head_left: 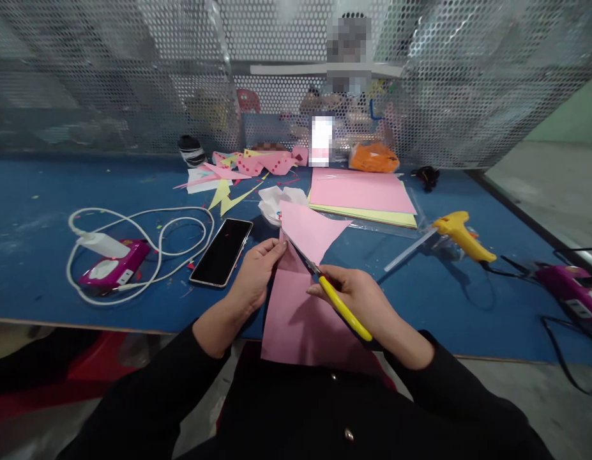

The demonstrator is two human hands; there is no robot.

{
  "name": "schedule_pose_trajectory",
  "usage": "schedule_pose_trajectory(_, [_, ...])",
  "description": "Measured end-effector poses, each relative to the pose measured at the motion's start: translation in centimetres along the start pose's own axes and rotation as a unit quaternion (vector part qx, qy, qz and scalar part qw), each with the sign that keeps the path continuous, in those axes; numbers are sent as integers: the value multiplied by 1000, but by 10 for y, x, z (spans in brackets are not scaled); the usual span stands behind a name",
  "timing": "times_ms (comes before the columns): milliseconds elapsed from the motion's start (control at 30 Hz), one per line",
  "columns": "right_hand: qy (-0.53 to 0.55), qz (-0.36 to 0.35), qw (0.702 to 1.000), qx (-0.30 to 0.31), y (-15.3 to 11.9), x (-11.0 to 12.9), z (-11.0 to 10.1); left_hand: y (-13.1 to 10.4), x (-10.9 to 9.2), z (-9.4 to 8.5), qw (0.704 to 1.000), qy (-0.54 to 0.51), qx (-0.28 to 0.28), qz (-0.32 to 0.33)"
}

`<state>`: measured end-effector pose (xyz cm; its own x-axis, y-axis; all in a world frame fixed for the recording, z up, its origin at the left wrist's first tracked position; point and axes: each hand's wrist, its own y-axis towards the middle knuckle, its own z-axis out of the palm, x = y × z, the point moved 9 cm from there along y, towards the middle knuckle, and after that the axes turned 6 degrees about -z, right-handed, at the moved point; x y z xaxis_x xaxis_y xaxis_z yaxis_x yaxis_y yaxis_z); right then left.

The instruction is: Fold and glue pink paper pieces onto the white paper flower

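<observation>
A sheet of pink paper hangs partly over the front edge of the table, cut part of the way across. My left hand pinches its left edge between thumb and fingers. In my right hand are scissors with yellow handles, their blades lying along the cut and pointing up and left toward my left fingertips. Above the blades, a pointed flap of the same paper stands out to the right. Whether the blades are fully closed is hard to see.
Left of my hands lie a phone, a white cable and a purple power socket. Behind are paper scraps, crumpled white paper and stacked pink and yellow sheets. A yellow glue gun lies right.
</observation>
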<state>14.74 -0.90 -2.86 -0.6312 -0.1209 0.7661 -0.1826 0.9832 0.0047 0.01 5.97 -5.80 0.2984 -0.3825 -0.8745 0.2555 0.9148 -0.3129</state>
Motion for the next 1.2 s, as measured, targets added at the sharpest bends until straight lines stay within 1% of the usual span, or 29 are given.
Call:
schedule_pose_trajectory(167, [18,-7,1000,-13,4,-4,0,2,3,-4,1000,13,-15,-10])
schedule_pose_trajectory(267, [32,-24,999,-23,3,-4,-3,3,2,-8,999,16,-28,-9])
schedule_pose_trajectory(400, [101,-43,994,-18,-5,-1,-11,3,2,-13,999,18,-43,-9])
schedule_pose_trajectory(467, [125,-52,990,-46,-7,1,-25,4,1,-16,999,15,-49,-7])
schedule_pose_trajectory(533, [102,-52,985,-126,-4,1,-52,4,1,-17,999,11,-53,-3])
schedule_pose_trajectory(600, [42,-46,974,-216,4,0,-82,4,0,-18,998,5,-57,3])
schedule_pose_trajectory(633, [16,-45,970,-240,12,0,-93,4,0,-18,998,2,-60,7])
schedule_pose_trajectory(667, [1,-50,969,-240,24,0,-98,4,-1,-19,998,-1,-63,12])
schedule_pose_trajectory(700, [-11,-55,972,-227,38,0,-101,5,-2,-21,998,-4,-68,18])
schedule_pose_trajectory(767, [-70,-55,984,-154,72,-2,-94,6,-4,-24,996,-8,-80,34])
schedule_pose_trajectory(833, [-116,-58,982,-136,98,-5,-91,6,-7,-27,995,-7,-91,47])
schedule_pose_trajectory(900, [-154,-64,977,-130,116,-8,-83,6,-9,-28,994,0,-94,51])
schedule_pose_trajectory(967, [-184,-63,973,-123,126,-12,-73,5,-8,-26,995,10,-87,39])
schedule_pose_trajectory(1067, [-207,-46,970,-121,127,-19,-64,4,-4,-22,997,24,-75,13])
schedule_pose_trajectory(1133, [-212,-36,969,-122,126,-25,-69,3,-3,-21,997,27,-77,4])
schedule_pose_trajectory(1200, [-213,-28,968,-126,128,-31,-87,2,-3,-22,996,26,-82,-2])
